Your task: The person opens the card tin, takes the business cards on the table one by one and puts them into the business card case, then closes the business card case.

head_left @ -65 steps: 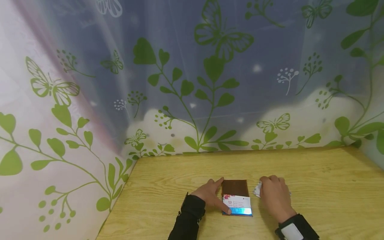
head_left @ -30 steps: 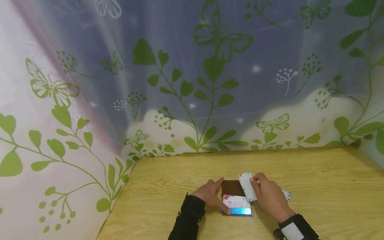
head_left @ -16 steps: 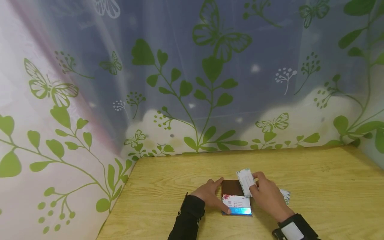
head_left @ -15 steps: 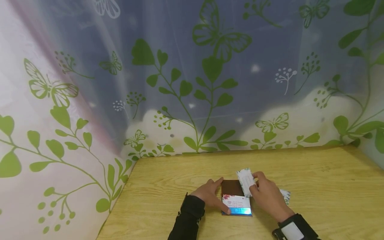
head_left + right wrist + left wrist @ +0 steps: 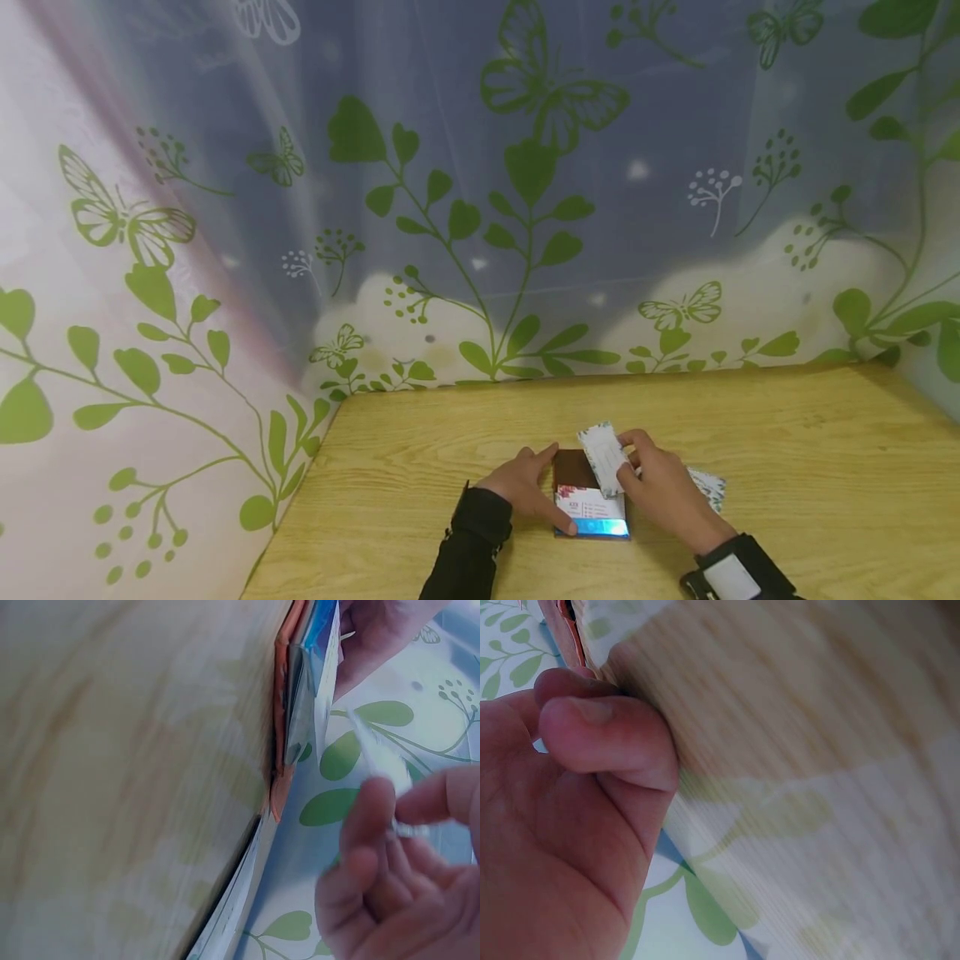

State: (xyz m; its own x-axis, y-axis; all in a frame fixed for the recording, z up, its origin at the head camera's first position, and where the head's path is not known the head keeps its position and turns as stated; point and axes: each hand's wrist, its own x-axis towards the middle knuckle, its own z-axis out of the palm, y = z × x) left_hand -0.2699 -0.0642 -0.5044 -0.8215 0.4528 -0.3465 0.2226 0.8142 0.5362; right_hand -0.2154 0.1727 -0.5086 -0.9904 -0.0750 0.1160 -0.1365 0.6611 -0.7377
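Right hand (image 5: 667,492): a leaf-edged white card (image 5: 603,458) is pinched between thumb and fingers over the far right part of the brown card holder (image 5: 573,470); contact with it cannot be judged. The holder is held at its left side by the left hand (image 5: 519,490), thumb on its blue strip (image 5: 602,527). More leaf-edged paper (image 5: 708,487) is seen right of the holder, partly covered.
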